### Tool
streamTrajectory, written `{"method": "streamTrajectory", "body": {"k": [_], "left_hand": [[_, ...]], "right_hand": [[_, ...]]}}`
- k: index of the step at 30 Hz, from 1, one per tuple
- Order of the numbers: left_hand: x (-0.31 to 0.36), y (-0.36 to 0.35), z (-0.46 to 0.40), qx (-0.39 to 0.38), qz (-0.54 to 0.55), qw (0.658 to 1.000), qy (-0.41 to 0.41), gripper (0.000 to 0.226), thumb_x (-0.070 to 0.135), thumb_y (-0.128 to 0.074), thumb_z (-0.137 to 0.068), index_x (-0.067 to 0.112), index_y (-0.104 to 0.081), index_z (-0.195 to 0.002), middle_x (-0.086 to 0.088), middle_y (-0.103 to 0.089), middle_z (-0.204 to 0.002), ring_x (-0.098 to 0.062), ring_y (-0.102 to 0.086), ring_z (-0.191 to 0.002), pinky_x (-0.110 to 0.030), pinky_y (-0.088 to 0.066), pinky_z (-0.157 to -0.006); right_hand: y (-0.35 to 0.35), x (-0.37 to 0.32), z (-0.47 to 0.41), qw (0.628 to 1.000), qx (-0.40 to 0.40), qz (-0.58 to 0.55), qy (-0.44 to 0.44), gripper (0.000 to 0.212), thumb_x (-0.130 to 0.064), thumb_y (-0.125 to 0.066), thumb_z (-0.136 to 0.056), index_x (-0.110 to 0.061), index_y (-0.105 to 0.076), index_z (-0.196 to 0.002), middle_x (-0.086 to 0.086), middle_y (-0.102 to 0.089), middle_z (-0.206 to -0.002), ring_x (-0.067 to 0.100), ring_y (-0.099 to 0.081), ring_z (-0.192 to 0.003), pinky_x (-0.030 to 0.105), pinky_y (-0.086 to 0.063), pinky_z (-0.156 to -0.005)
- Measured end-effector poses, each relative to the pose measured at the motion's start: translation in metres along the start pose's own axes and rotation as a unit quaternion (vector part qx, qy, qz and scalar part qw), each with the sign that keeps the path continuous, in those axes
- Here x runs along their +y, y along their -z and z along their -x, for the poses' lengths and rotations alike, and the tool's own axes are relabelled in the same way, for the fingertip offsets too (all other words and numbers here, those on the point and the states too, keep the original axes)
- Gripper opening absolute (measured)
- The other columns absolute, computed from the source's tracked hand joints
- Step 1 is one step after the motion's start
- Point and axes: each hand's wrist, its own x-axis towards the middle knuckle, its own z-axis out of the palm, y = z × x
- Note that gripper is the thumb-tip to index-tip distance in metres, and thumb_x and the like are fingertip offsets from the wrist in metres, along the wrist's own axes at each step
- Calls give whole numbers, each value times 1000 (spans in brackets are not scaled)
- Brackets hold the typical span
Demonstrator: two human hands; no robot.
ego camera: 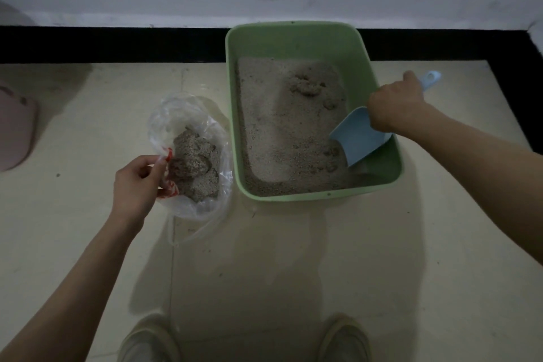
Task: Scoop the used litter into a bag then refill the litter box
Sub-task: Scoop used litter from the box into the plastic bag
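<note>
A green litter box stands on the floor by the wall, with grey-brown litter and a few clumps in it. My right hand grips the handle of a light blue scoop, whose blade dips into the litter at the box's near right corner. To the left of the box sits a clear plastic bag with red print, holding a heap of scooped litter. My left hand pinches the bag's near rim and holds it open.
The floor is pale tile with a black border strip along the white wall. A pink object lies at the left edge. My two shoes show at the bottom.
</note>
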Motion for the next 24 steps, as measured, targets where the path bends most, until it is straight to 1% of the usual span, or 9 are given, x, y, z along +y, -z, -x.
{"method": "streamTrajectory", "body": {"k": [2,4,6,10,12,15,17,21,24], "left_hand": [[3,-3,2,-5,8,1000,-3,14,16,-54,-94,3,-60,-95,1,-55,-49,-2,-50,-37,-16,-51,-44],[6,-5,3,-7,9,1000,-7,13,15,-54,-94,3,-60,-94,-11,-51,-59,-3,-50,-37,-15,-50,-44],[7,-5,3,-8,10,1000,-7,13,15,-55,-94,4,-60,-94,-14,-49,-63,-2,-49,-37,-15,-50,-44],[7,-4,3,-11,10,1000,-1,12,16,-55,-93,9,-61,-87,-9,-52,-56,-3,-50,-37,-15,-50,-43],[5,-2,1,-7,5,1000,-1,11,16,-55,-93,7,-61,-90,-9,-51,-56,-2,-50,-38,-15,-51,-44],[0,0,-2,-7,2,1000,4,11,17,-55,-94,7,-61,-93,6,-53,-44,-3,-50,-39,-17,-52,-46],[-2,1,-4,-9,5,1000,8,11,17,-54,-94,9,-61,-93,8,-52,-40,-3,-50,-39,-17,-53,-47],[2,-4,-3,-13,21,1000,14,12,17,-55,-93,14,-62,-84,6,-54,-45,-3,-50,-40,-18,-53,-47],[5,-8,-4,-16,24,1000,10,12,17,-55,-93,12,-63,-86,-11,-51,-60,-3,-49,-40,-20,-54,-48]], "right_hand": [[-4,6,-4,999,25,26,35,24,-22,-47,-90,-18,-46,-66,0,-53,-77,19,-42,-80,36,-28,-97],[-10,10,-8,998,35,20,49,15,-25,-46,-92,-20,-51,-78,3,-57,-88,20,-38,-83,36,-29,-94],[-16,7,-11,998,24,-14,49,13,-26,-46,-92,-19,-55,-85,4,-54,-86,21,-40,-87,36,-29,-92],[-26,-3,-17,997,4,-52,51,18,-27,-45,-94,-16,-59,-90,4,-49,-82,21,-40,-86,36,-30,-89],[-30,-4,-20,997,7,-43,64,19,-27,-45,-94,-16,-61,-96,4,-50,-84,20,-39,-85,35,-30,-83],[-33,-3,-25,995,26,-16,91,22,-28,-46,-94,-18,-63,-103,4,-58,-94,21,-47,-92,34,-30,-80],[-33,-5,-26,995,25,-14,99,22,-27,-45,-94,-17,-63,-103,4,-60,-96,22,-49,-93,33,-31,-81],[-34,-26,-20,989,-14,-101,103,29,-28,-40,-97,-9,-63,-100,6,-53,-83,21,-47,-77,31,-34,-76],[-34,-53,-19,976,-14,-191,103,30,-27,-37,-98,-7,-60,-94,14,-61,-92,23,-49,-77,33,-39,-80]]}}
